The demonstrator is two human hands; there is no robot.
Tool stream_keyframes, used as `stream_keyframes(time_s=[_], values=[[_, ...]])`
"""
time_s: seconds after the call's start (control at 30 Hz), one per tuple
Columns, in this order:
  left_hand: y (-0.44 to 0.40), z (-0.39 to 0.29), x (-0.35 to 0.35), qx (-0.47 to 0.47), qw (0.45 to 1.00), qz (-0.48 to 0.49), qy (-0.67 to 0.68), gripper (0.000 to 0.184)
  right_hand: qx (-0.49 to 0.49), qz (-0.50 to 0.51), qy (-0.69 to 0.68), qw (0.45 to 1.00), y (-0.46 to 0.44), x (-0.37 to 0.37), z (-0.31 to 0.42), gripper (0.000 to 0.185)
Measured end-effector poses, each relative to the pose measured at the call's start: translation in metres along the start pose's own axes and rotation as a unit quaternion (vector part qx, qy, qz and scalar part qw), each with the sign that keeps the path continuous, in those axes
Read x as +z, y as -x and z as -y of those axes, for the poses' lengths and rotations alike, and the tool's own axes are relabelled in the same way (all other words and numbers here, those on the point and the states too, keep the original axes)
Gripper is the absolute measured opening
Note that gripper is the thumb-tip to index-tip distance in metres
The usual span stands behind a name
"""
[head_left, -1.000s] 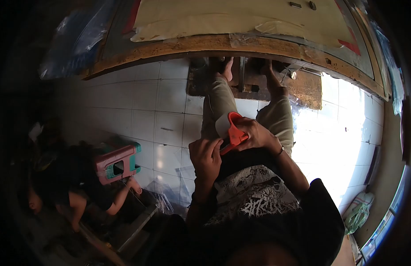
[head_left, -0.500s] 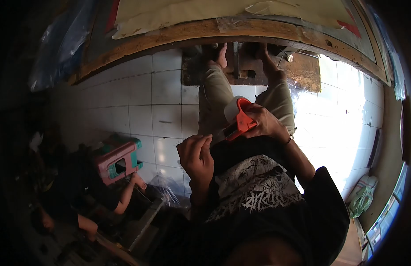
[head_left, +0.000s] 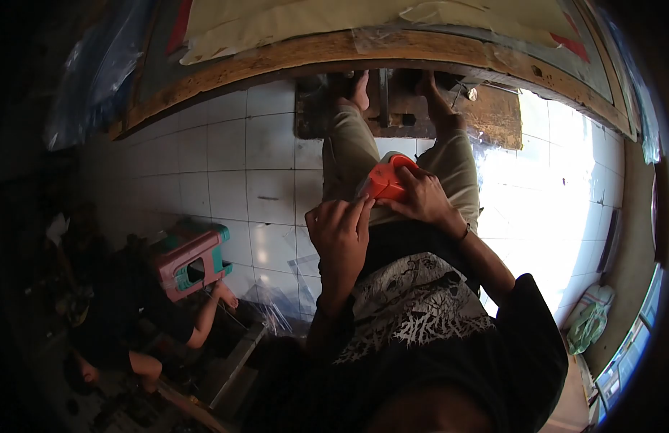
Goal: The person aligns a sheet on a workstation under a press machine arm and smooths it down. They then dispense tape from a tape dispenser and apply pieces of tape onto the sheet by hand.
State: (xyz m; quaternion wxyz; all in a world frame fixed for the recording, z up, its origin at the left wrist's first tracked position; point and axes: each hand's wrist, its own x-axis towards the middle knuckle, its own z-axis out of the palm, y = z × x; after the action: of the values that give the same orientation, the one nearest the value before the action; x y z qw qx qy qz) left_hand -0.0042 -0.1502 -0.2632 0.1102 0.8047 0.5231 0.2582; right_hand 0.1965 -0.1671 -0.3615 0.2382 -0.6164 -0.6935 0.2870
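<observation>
Right hand grips orange tape dispenser over lap; left hand at its near edge, fingers bent, pinch can't tell.

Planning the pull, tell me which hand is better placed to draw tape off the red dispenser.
Likely the left hand: its fingertips are at the edge of the red dispenser, while the right hand is busy gripping it.

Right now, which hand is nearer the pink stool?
Left. The left hand is right of the stool, across some floor; the right hand, holding the orange dispenser, is farther right.
</observation>
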Motion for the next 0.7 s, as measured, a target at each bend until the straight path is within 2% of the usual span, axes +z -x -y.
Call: stream_keyframes(time_s=[0.17, 0.3, 0.33, 0.47, 0.57, 0.7], values=[[-0.008, -0.015, 0.007, 0.013, 0.999, -0.024, -0.027, 0.012, 0.063, -0.051, 0.039, 0.996, -0.012, -0.006, 0.032, 0.077], [-0.016, -0.01, 0.01, -0.004, 0.997, -0.062, -0.055, 0.017, 0.07, -0.089, 0.048, 0.992, -0.032, 0.001, 0.046, 0.075], [-0.019, -0.01, 0.009, -0.012, 0.995, -0.08, -0.065, 0.012, 0.08, -0.072, 0.028, 0.994, -0.038, -0.003, 0.051, 0.076], [-0.027, -0.006, 0.002, -0.012, 0.991, -0.105, -0.085, 0.014, 0.096, -0.068, 0.001, 0.993, -0.052, -0.004, 0.064, 0.078], [-0.027, -0.006, -0.001, -0.036, 0.991, -0.103, -0.081, 0.013, 0.083, -0.096, 0.005, 0.992, -0.054, -0.001, 0.062, 0.079], [-0.031, 0.006, -0.015, -0.062, 0.992, -0.099, -0.04, 0.011, 0.078, -0.069, -0.005, 0.995, -0.049, -0.007, 0.054, 0.081]])
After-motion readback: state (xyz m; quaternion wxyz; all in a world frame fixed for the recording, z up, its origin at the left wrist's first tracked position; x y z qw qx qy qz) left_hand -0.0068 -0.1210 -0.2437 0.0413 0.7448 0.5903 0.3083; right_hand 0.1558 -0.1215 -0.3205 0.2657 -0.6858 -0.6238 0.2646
